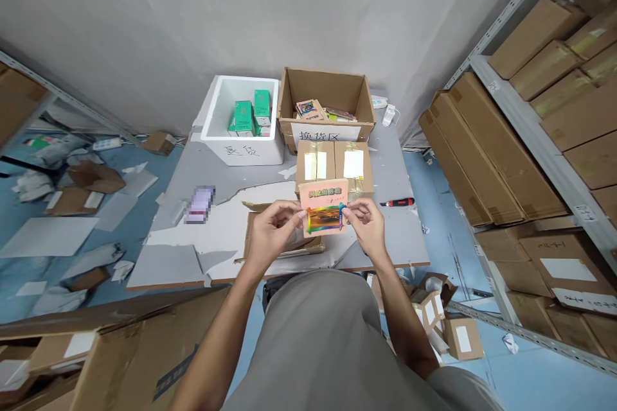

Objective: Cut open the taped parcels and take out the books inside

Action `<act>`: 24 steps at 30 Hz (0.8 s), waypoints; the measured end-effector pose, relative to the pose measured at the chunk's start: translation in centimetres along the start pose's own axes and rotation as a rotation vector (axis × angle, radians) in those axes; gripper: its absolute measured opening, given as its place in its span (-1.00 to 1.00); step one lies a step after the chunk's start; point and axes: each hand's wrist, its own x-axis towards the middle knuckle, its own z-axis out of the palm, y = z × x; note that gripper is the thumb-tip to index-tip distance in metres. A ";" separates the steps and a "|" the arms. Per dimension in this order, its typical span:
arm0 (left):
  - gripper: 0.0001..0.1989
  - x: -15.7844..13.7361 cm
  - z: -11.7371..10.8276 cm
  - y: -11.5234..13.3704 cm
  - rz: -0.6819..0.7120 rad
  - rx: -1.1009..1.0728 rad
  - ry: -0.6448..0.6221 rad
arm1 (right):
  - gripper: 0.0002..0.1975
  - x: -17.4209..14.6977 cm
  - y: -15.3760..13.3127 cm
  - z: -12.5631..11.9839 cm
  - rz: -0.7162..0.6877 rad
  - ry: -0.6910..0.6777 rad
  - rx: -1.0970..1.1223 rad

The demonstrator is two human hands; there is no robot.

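Observation:
Both hands grip a thin pink booklet (326, 189) with a colourful picture on its cover, held upright above the table. My left hand (274, 231) pinches its left edge between thumb and fingers. At the opposite edge, my right hand (367, 223) is closed on it in the same way. Below my left hand lies an open cardboard box (311, 248), its inside mostly hidden. Just behind the booklet sit two taped cardboard boxes (314, 166) with white labels. To the right of my right hand is a red and black utility knife (399, 202).
At the table's back stand a white foam box (241, 149) holding green cartons (243, 117) and an open cardboard box (328, 85) holding booklets (311, 109). A blurred-out object (200, 204) lies left. Shelves of boxes (535, 135) flank the right; scraps litter the floor.

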 end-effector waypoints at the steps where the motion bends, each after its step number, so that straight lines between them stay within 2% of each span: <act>1: -0.66 0.0 -0.2 0.0 -0.010 0.004 -0.026 | -0.61 0.0 -0.2 -0.1 0.016 -0.024 -0.007; 3: -0.67 0.1 -0.7 0.2 -0.014 -0.001 -0.069 | -0.59 -0.1 -0.8 -0.3 0.037 -0.087 -0.031; 6: -0.57 0.4 -1.0 0.5 -0.042 -0.035 -0.090 | -0.54 0.0 -2.1 -0.5 0.049 -0.158 -0.031; 8: -0.49 0.7 -0.9 0.7 -0.101 -0.037 -0.062 | -0.52 0.2 -2.8 -0.1 0.079 -0.197 -0.024; 10: -0.51 1.1 -0.4 0.8 -0.183 -0.007 -0.002 | -0.51 0.4 -3.3 0.7 0.111 -0.207 -0.028; 14: -0.50 1.8 0.4 0.4 -0.291 0.042 0.070 | -0.41 0.7 -2.8 2.6 0.125 -0.156 -0.035; 16: -0.50 2.0 0.4 0.0 -0.291 0.070 0.072 | -0.42 0.7 -2.1 3.1 0.161 -0.146 -0.050; 20: -0.50 2.0 -0.2 -0.6 -0.275 0.158 0.076 | -0.57 0.2 -0.8 3.0 0.222 -0.144 -0.070; 24: -0.47 1.2 -0.7 -0.9 -0.233 0.139 0.054 | -0.59 -0.6 -0.4 2.6 0.235 -0.154 -0.074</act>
